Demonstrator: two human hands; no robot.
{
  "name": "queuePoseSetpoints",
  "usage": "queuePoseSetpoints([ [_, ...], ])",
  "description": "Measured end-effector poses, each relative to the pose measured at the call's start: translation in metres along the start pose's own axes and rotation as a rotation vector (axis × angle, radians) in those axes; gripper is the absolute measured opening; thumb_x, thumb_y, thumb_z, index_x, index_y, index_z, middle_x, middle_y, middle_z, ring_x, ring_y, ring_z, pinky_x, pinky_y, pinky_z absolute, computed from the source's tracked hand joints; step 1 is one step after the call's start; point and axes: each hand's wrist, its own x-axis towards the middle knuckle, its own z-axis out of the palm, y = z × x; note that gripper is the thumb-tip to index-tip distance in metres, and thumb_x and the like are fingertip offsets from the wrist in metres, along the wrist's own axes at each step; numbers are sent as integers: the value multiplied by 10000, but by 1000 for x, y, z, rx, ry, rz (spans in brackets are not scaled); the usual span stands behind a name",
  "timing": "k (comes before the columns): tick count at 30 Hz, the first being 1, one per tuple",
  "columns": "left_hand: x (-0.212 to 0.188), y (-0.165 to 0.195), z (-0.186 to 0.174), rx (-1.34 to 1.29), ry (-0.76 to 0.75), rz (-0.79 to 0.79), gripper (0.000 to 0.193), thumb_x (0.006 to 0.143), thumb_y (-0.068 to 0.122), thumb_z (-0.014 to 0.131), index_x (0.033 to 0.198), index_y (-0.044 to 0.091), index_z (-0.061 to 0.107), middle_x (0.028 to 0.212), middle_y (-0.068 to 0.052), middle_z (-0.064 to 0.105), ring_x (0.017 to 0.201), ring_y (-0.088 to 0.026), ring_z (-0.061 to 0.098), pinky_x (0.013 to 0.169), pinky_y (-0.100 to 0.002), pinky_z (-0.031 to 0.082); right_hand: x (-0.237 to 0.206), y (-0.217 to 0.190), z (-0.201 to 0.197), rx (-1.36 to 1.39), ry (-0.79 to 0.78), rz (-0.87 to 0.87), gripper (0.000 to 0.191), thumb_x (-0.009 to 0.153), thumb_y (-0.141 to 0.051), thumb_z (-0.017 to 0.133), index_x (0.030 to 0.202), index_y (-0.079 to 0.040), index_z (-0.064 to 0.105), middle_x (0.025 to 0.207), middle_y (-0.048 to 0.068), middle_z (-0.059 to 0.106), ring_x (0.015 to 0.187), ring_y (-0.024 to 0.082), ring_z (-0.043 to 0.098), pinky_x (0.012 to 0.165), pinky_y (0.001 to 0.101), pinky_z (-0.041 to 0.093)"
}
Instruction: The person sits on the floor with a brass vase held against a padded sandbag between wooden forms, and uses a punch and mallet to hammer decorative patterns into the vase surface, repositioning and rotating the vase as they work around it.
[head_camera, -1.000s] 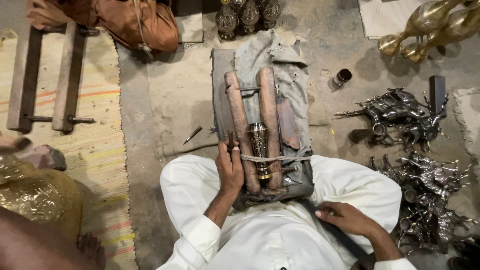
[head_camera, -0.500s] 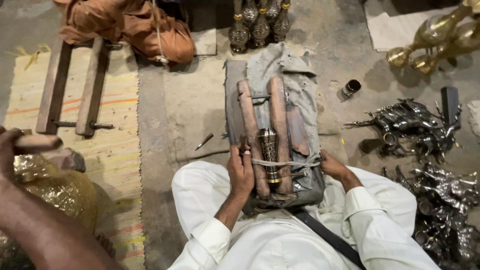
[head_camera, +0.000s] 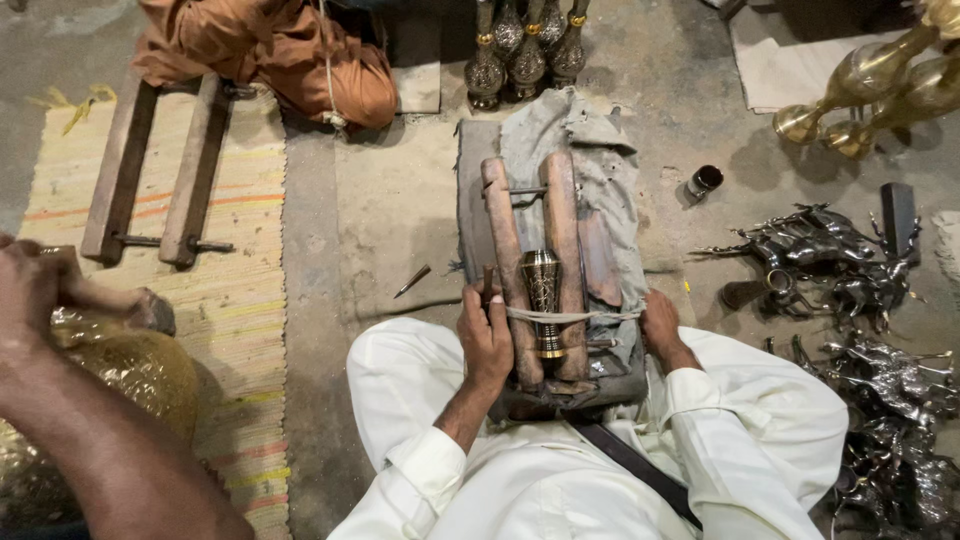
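Observation:
A small engraved brass vase (head_camera: 541, 300) lies clamped between two upright wooden bars (head_camera: 563, 250), which are tied with a pale cord (head_camera: 580, 316) over a grey cloth pad (head_camera: 590, 150). My left hand (head_camera: 487, 338) rests against the left bar and grips a short dark metal tool (head_camera: 488, 276) that sticks up from my fingers. My right hand (head_camera: 660, 322) lies flat on the cloth at the right side of the clamp and holds nothing. White sleeves and my lap fill the bottom of the view.
A co-worker's arm (head_camera: 90, 440) at the left works on a large brass piece (head_camera: 140, 370). Another wooden clamp (head_camera: 160, 170) lies on a striped mat. A loose punch (head_camera: 412, 281), a small cup (head_camera: 704, 181), dark metal figurines (head_camera: 830, 260) and brass vases (head_camera: 870, 80) surround me.
My right hand has come up from my lap to the right side of the clamp. My left hand stays at the left bar. The co-worker's arm has reached further in.

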Motion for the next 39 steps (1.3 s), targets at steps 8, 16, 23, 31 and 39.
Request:
queuePoseSetpoints([
  [8,0,5,-1,25,-18,-29,132,1017,111,544,1116,24,551,935,-146,673,812,-295,657,717,-427,491,-19,0,-4,-173,-49,8,186,923,-134,554,1077,-50,614,1063,229,670,1064,461,592,889,565,462],
  [16,2,4,-1,4,-7,24,136,1015,97,548,1125,18,554,961,-146,689,846,-293,674,732,-430,507,-27,-5,-7,401,-103,379,405,1002,-268,438,1197,-7,679,1069,218,763,985,417,722,856,479,522],
  [23,1,4,-1,20,-16,-30,138,1014,104,553,1116,12,559,935,-146,691,811,-292,662,710,-423,490,-37,9,3,109,-192,443,440,1058,-347,446,1229,-3,661,1198,245,676,1141,445,595,949,514,439],
  [31,-3,3,-1,-82,-34,-58,145,1036,132,545,1131,24,567,912,-96,668,799,-196,632,695,-360,500,-71,35,-15,60,-133,367,260,980,-214,652,1207,-90,666,950,158,737,850,264,696,778,399,526],
  [39,5,-1,-30,-83,-176,-303,310,1072,259,470,1320,107,574,916,-39,610,776,-172,599,658,-357,529,-184,54,-38,44,-739,304,351,792,-308,828,1080,-159,694,851,65,751,762,210,721,739,349,585],
])
